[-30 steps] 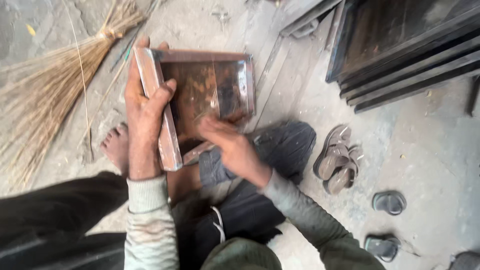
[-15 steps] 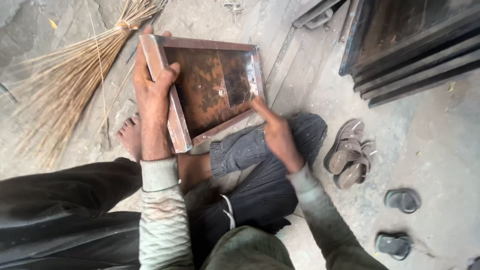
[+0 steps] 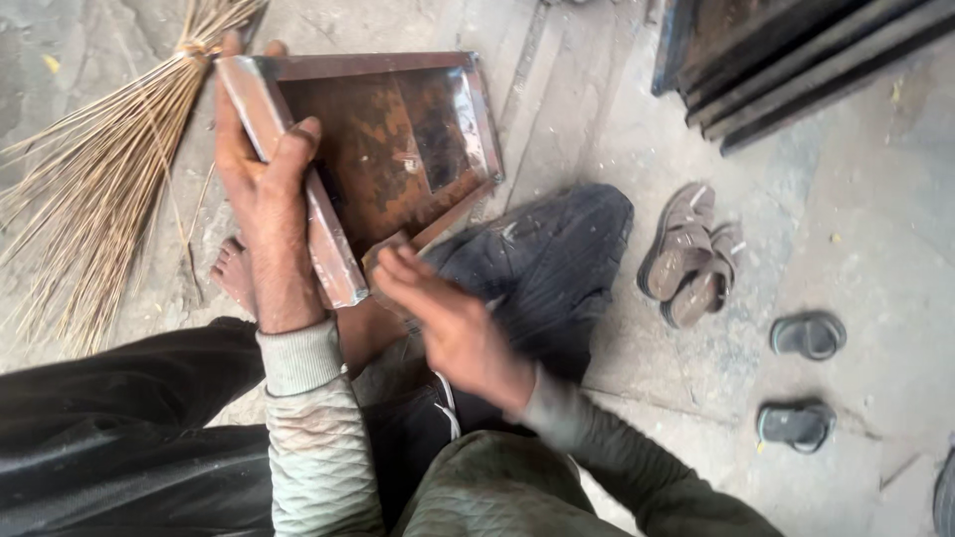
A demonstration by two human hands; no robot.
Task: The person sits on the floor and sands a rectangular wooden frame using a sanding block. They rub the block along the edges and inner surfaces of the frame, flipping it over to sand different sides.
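While the left hand (image 3: 261, 189) grips the rusty tray (image 3: 383, 149), the right hand (image 3: 453, 323) rubs it.

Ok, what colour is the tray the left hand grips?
Rusty brown, with darker patches inside; the tray shows best in the head view.

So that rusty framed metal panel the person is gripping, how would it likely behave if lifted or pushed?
The rusty metal panel looks rigid: its frame edges stay straight where the left hand clamps one side. It is probably heavy for its size, since its lower end rests on the person's lap rather than hanging free. The rough, corroded surface likely resists slipping, and the flat shape should slide, not roll.
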